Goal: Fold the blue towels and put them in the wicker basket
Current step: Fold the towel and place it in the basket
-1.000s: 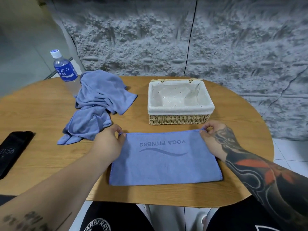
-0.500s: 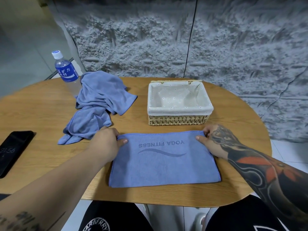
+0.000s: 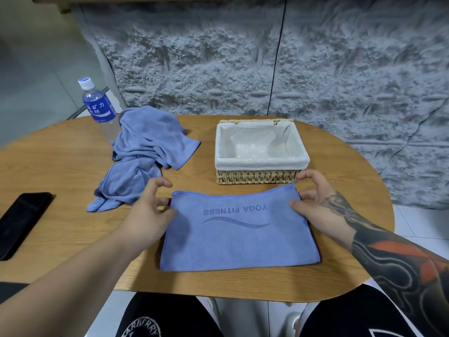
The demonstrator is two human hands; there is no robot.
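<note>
Folded blue towel (image 3: 239,233) lies flat on the wooden table (image 3: 60,166), near-centre, just in front of the wicker basket (image 3: 255,177). "YOGA FITNESS" print faces up and reads upside down from the head camera. The towel's far edge sits just beside the basket's front wall; can't tell if they touch.

Left hand (image 3: 149,212) is at the towel's left edge, fingers loosely spread and gripping nothing, with the thumb at the hem. Right hand (image 3: 318,205) is at the far-right corner, fingers apart. Its thumb rests on the cloth and the other fingers are lifted above the corner, not clamped on it.

The basket's white dotted liner is visible inside. Crumpled pile of blue towels (image 3: 148,149) is far-left of the flat one, well apart from the basket. Water bottle (image 3: 98,107) stands upright just behind the pile, touching it. Black phone (image 3: 20,222) lies at the table's left edge.
</note>
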